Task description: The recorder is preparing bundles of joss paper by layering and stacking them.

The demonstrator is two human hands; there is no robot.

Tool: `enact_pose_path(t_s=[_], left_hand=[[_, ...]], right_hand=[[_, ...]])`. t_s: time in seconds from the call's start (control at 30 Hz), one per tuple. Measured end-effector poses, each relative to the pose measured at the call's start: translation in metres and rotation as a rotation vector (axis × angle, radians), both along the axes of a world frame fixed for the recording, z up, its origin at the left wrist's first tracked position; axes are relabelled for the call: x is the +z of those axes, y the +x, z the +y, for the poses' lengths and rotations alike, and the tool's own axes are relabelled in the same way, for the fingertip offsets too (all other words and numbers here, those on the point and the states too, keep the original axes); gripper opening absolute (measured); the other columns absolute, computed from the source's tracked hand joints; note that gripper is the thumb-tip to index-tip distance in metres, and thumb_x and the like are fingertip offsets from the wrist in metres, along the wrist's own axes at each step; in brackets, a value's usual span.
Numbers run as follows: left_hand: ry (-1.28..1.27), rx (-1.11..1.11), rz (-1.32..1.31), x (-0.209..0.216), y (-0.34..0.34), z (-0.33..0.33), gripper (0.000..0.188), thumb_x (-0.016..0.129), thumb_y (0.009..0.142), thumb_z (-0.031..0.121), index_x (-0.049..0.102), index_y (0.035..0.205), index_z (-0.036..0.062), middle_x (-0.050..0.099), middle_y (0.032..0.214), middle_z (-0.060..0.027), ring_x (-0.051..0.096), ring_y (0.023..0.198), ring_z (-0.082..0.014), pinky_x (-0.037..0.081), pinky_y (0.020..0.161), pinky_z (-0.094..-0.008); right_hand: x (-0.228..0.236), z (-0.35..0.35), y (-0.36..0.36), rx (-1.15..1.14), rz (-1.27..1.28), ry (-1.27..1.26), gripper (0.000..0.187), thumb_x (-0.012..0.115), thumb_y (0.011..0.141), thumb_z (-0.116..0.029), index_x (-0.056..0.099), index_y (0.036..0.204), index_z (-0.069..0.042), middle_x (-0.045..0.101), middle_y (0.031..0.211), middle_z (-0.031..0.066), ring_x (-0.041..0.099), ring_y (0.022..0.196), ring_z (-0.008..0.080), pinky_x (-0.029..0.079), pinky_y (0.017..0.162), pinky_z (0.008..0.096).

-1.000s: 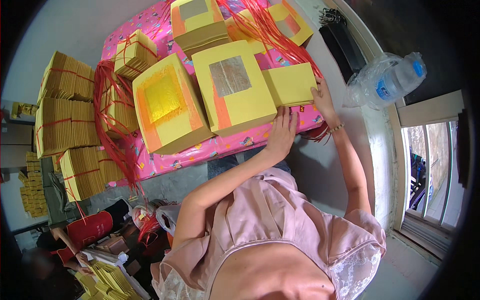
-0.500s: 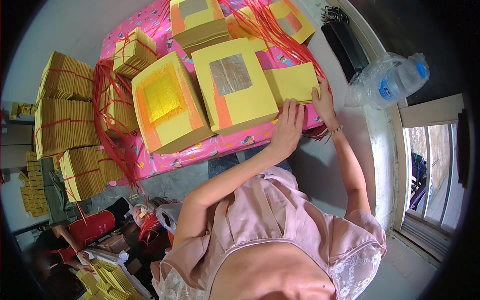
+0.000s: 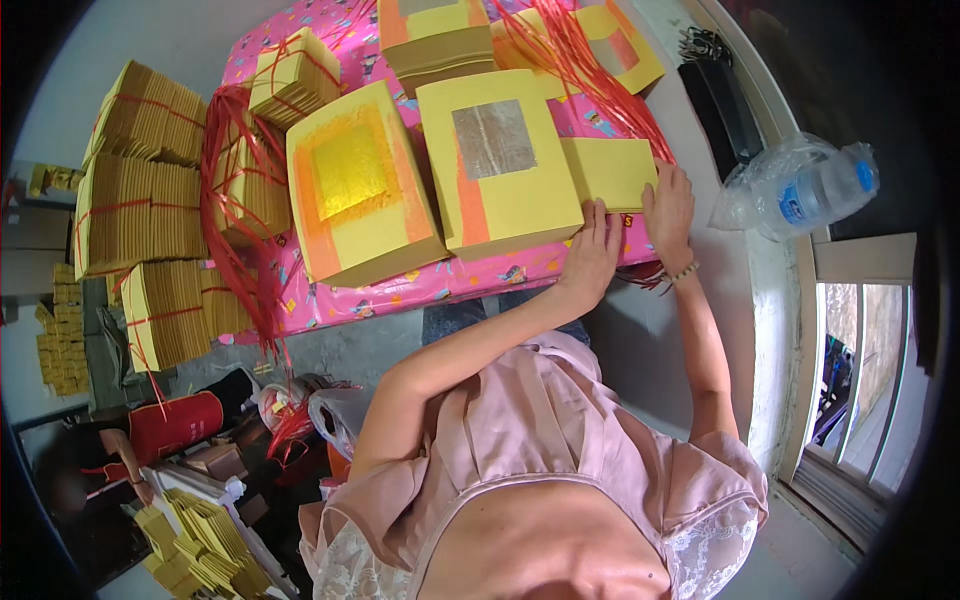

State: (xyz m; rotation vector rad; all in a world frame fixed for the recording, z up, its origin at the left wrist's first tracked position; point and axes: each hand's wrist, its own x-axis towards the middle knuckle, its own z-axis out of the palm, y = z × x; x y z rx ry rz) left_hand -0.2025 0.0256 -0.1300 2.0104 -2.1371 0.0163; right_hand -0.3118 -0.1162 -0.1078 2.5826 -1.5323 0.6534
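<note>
A low stack of plain yellow paper sheets (image 3: 610, 172) lies at the right end of a table covered in pink patterned plastic. My left hand (image 3: 592, 262) rests at its near edge, with the fingers stretched out and fingertips touching it. Around the stack's right edge, my right hand (image 3: 668, 212) has its fingers bent, gripping the near right corner. Directly left of the stack stands a thick yellow paper block (image 3: 500, 185) with a silver square on top. Beside that is another thick block with a gold square (image 3: 352, 180) ringed in orange.
Red plastic strips (image 3: 590, 70) trail across the far right, and more (image 3: 222, 175) hang at the left. Tied yellow bundles (image 3: 140, 215) are piled at the left. A water bottle (image 3: 815, 195) in clear plastic sits by the window. A person's arm (image 3: 125, 455) shows at lower left.
The view has shifted, so the table's things appear further right. The low yellow stack lies squarer than before. Both hands remain at it, with the right fingers more bent around its edge.
</note>
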Motion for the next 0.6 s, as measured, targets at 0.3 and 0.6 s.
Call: enact_pose_path(t_s=[0.3, 0.6], left_hand=[[-0.107, -0.090, 0.231, 0.050, 0.017, 0.034, 0.070, 0.071, 0.077, 0.012, 0.042, 0.137, -0.0090, 0.033, 0.147, -0.0312, 0.036, 0.135, -0.0457, 0.036, 0.112, -0.0456], [-0.166, -0.026, 0.359, 0.133, 0.110, 0.090, 0.032, 0.076, 0.074, 0.012, 0.068, 0.104, 0.0084, 0.065, 0.103, -0.0085, 0.058, 0.097, -0.0292, 0.047, 0.085, -0.0414]], right_hand=[[0.076, 0.020, 0.029, 0.548, -0.437, 0.157, 0.027, 0.060, 0.092, -0.006, 0.062, 0.118, 0.000, 0.060, 0.112, 0.0173, 0.058, 0.107, 0.0346, 0.046, 0.093, 0.0401], [0.091, 0.054, 0.072, 1.003, -0.121, 0.216, 0.036, 0.077, 0.078, -0.022, 0.066, 0.108, -0.004, 0.064, 0.109, 0.0108, 0.060, 0.106, 0.0309, 0.047, 0.090, 0.0405]])
